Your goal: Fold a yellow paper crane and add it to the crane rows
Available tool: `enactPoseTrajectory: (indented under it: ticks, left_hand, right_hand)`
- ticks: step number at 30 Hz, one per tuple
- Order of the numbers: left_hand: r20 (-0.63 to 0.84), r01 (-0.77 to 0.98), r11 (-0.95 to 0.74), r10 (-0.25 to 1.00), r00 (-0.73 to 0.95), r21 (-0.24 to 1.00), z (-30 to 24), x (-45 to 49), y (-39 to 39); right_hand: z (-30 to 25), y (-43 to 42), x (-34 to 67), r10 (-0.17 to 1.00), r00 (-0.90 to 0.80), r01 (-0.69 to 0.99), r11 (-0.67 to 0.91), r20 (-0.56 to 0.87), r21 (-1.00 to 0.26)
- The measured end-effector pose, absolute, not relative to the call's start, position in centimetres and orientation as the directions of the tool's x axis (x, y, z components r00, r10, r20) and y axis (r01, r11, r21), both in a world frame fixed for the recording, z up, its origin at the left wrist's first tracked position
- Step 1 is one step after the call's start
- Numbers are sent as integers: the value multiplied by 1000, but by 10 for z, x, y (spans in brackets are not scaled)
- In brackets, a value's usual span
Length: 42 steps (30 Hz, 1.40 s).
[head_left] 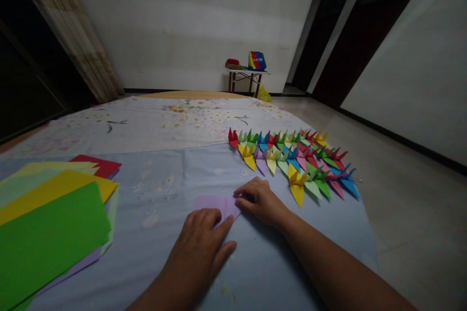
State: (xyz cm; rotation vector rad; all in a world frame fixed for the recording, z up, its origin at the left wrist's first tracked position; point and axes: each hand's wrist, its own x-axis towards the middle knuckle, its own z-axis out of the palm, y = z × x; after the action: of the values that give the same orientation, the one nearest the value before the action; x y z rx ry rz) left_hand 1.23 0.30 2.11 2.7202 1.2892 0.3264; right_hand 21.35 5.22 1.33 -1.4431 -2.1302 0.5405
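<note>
A small folded piece of lilac paper [219,203] lies on the pale blue cloth [171,175] in front of me. My left hand [202,243] rests flat on its near edge, fingers stretched out over it. My right hand [260,200] presses down on the paper's right end with fingers curled and close together. Just beyond my right hand stand rows of several folded paper cranes [295,160] in red, yellow, green, blue, pink and purple.
A stack of coloured paper sheets [51,214], green on top with yellow and red under it, lies at the left. The cloth's right edge meets bare floor [408,194]. A small table [246,80] with a colourful box stands by the far wall.
</note>
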Motion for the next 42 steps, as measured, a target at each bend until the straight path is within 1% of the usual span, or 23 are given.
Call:
enactPoseTrajectory:
  ticks: [10, 20, 25, 31, 36, 39, 42]
  left_hand:
    - [87, 772, -623, 782, 617, 125, 25, 17, 3]
    - [83, 779, -626, 779, 622, 36, 26, 20, 1]
    - [62, 780, -623, 782, 620, 55, 26, 20, 2]
    - [75, 782, -617, 787, 613, 81, 30, 21, 2]
    - [72, 779, -622, 783, 618, 79, 25, 20, 3]
    - [64, 759, -645, 764, 642, 89, 19, 18, 6]
    - [42, 765, -635, 772, 634, 106, 18, 19, 8]
  right_hand:
    - [12, 51, 212, 926, -314, 737, 377, 209, -561]
    - [14, 51, 210, 932, -301, 757, 362, 201, -543]
    - [14, 50, 210, 932, -298, 764, 361, 204, -535]
    - [14, 50, 209, 939, -293, 780, 344, 181, -522]
    - [11, 50, 209, 933, -307, 802, 359, 186, -478]
    - [9, 49, 209, 935, -297, 825, 353, 193, -441]
    - [10, 47, 209, 940, -276, 855, 334, 198, -396]
